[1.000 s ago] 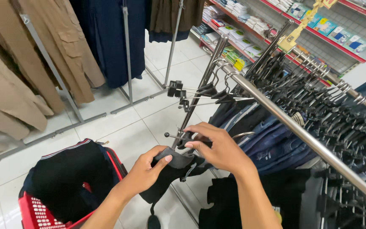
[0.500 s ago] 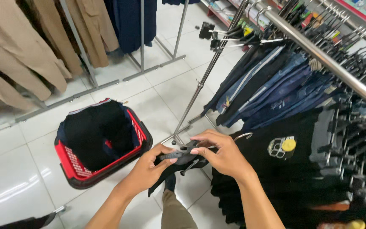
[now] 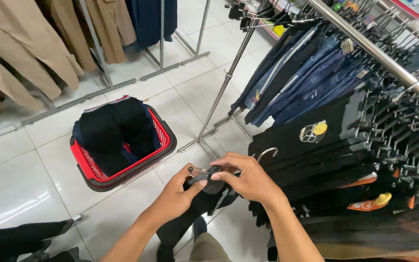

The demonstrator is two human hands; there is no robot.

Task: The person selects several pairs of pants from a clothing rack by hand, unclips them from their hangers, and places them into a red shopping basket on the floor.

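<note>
White floor tiles [image 3: 20, 194] lay below; my left hand [image 3: 173, 196] and right hand [image 3: 248, 179] both gripped a clip hanger [image 3: 204, 171] bearing black trousers [image 3: 190, 218]; red basket [image 3: 163, 143] at ten o'clock.

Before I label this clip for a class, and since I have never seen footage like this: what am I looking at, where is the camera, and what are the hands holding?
The camera sits on a person's head and looks down, so the two bare arms reaching in from the bottom are that person's own. This is a clothing shop with a white tiled floor. The left hand and right hand together grip a black clip hanger with a dark garment hanging from it; its metal hook curls up beside the right hand. To the right, a metal clothes rail carries many dark trousers on hangers. On the floor to the left stands a red shopping basket holding dark clothes. Beige garments hang on another rack at the top left.
</note>
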